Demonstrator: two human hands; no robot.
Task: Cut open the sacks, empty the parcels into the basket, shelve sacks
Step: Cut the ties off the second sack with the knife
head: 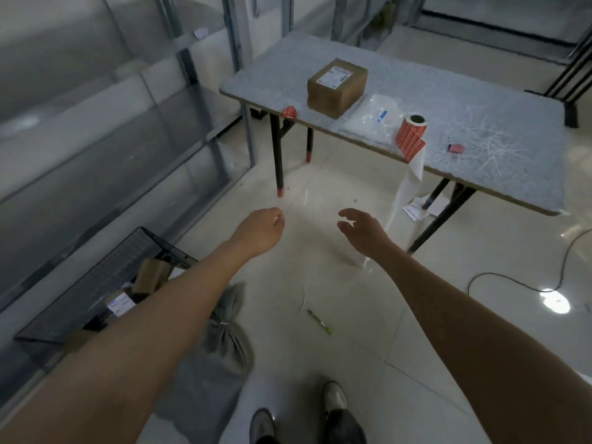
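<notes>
Head view: both hands empty; left (pixel 261 230) loosely curled, right (pixel 362 230) spread.
Sack (pixel 224 334): soft, slumped; take the tied neck.
Cutter (pixel 320 322): light, on floor.

**Pale tiled room with a speckled table and metal shelving**

The floor (pixel 320 270) is glossy cream tile, with a bright spot of reflected light (pixel 555 301) at the right. A black cable (pixel 525 283) snakes across it there. A table (pixel 480 100) with a grey speckled top and thin black legs tipped in red stands ahead. Along the left runs grey metal shelving (pixel 96 129) with blurred pale boards. A second metal frame (pixel 355 24) rises behind the table, and a black rack (pixel 573 75) stands at the far right. Loose papers (pixel 419 208) lie under the table.
</notes>
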